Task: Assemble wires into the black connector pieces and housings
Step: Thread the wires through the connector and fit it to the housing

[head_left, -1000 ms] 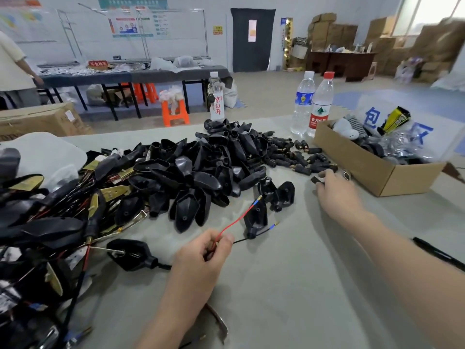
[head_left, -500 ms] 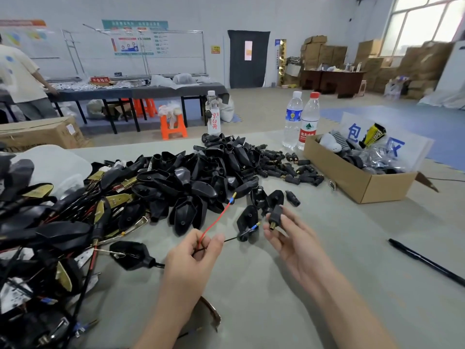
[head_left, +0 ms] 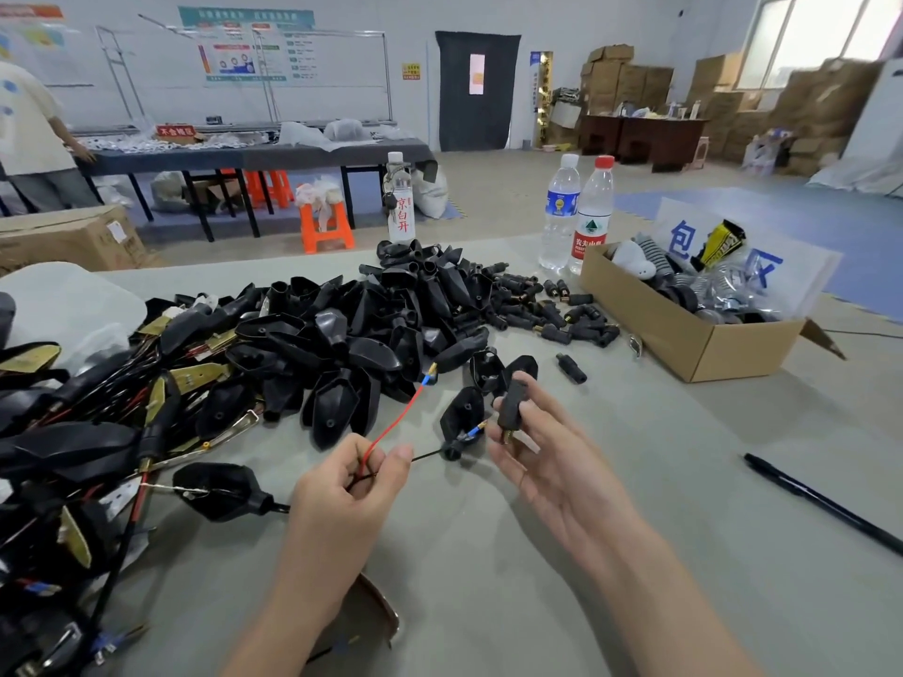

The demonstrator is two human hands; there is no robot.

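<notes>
Grey worktable in a big workshop, both hands up over it. Left hand pinches a red wire and a thin black wire together between thumb and curled fingers. The red one arcs up to a blue-sleeved brass tip at the edge of the heap. Right hand, palm up, grips a small black connector piece between thumb and fingertips, brass end pointing down, just beside the black wire's blue-sleeved tip. One black housing lies on the table between the hands. Behind it sits the big pile of housings. Further right are loose connectors, a cardboard box and two water bottles — and a black pen far right.
</notes>
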